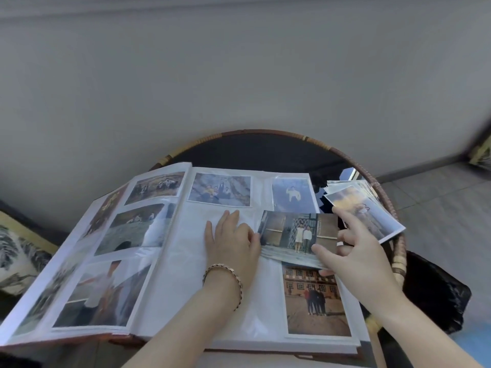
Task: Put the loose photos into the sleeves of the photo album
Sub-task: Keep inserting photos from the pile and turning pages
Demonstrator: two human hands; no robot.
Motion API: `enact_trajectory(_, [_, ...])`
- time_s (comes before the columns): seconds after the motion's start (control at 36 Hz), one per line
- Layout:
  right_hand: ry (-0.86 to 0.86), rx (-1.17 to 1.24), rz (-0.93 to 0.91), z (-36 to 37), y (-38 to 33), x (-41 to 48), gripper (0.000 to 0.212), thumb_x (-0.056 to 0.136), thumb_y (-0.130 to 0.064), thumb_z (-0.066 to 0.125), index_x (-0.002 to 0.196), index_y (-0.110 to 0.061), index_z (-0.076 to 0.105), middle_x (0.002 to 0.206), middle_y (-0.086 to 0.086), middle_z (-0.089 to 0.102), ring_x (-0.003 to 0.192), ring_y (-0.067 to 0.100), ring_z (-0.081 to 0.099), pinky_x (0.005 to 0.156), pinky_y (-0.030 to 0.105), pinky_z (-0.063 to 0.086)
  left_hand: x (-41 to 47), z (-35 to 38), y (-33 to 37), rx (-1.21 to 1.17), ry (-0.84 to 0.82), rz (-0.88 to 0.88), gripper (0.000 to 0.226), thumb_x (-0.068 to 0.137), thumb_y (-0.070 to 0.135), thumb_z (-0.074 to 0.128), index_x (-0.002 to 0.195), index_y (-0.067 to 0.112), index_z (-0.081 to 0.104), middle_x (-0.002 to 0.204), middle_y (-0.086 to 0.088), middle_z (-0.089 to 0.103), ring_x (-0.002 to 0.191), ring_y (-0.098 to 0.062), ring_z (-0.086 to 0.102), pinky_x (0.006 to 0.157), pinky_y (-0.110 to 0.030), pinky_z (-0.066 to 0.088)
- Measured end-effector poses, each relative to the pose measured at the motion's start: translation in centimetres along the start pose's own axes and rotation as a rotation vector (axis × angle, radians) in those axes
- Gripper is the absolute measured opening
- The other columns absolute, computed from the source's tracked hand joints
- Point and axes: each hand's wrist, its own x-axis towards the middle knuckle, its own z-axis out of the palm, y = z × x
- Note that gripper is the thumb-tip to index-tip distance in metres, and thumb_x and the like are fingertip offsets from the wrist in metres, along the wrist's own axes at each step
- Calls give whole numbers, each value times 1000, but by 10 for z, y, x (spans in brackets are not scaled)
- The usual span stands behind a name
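On open album (170,282) right page, three sleeved photos (220,189), left hand (231,243) flat, fingers straight, right hand (356,251) pinching one loose photo (297,235)

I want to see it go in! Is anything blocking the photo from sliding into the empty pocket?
Only the left hand: it lies on the empty sleeve, touching the left edge of the photo that the right hand pinches. No other thing lies between them.

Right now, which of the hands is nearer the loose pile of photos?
Right. The right hand, pinching a photo, is just beside the pile, index finger at its edge; the left hand rests on the album page, farther left.
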Motion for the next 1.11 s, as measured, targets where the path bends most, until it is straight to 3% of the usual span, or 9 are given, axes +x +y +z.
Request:
enact_trajectory(0.11, [-79,30,57,0,-1,7,69,79,-2,70,130,-37,39,94,-7,60,74,10,67,50,20,53,2,1,1,-10,33,53,24,101,31,29,98,22,51,155,4,16,144,-10,2,114,-31,-7])
enact_trajectory(0.33, [-158,75,195,3,-5,27,72,78,-3,72,139,-26,39,112,5,59,78,17,68,53,24,56,3,5,2,-9,55,96,28,100,28,34,105,11,56,152,-2,24,142,-15,15,115,-32,12])
enact_trajectory(0.5, [-242,82,219,25,-10,32,73,78,-1,71,140,-22,38,95,-2,56,75,17,67,55,24,56,4,10,1,-57,117,148,27,97,23,45,99,2,63,144,-8,38,137,-23,31,113,-36,21])
enact_trajectory(0.58, [-279,59,208,35,-12,35,70,81,-2,69,140,-24,37,89,-2,57,76,16,65,55,24,57,-1,-2,-1,-3,71,134,27,98,28,40,101,13,62,133,3,47,128,-14,40,113,-33,15])
enact_trajectory(0.64, [-298,28,210,35,-13,39,61,86,-8,65,139,-24,39,84,2,61,79,15,64,56,25,57,-5,-13,-6,135,46,113,30,100,34,31,112,21,54,138,8,43,133,-8,32,115,-33,7])
enact_trajectory(0.72, [-277,-73,186,28,-14,47,42,93,-14,56,133,-22,47,89,7,65,77,13,65,56,22,56,-17,-32,-20,406,43,26,51,98,47,23,141,19,26,156,-3,14,145,-18,7,116,-39,-2])
enact_trajectory(0.83, [-266,-134,180,22,-12,54,38,89,-6,59,125,-18,56,95,17,66,77,19,67,54,15,53,-31,-47,-44,567,-71,-131,85,88,69,17,149,16,-7,157,-5,-13,144,-25,-15,114,-48,-7])
enact_trajectory(0.94, [-265,-94,197,29,-12,58,37,86,-1,62,120,-16,59,86,15,67,66,19,67,58,19,57,-38,-50,-56,534,-124,-151,99,77,82,14,148,19,-13,156,1,-19,142,-20,-22,114,-48,-8])
enact_trajectory(1.11, [-268,0,249,53,-17,62,32,84,0,65,113,-13,57,76,11,68,55,15,65,57,21,57,-41,-50,-55,469,-107,-164,106,73,85,21,148,18,-15,156,2,-18,142,-16,-21,115,-43,-9])
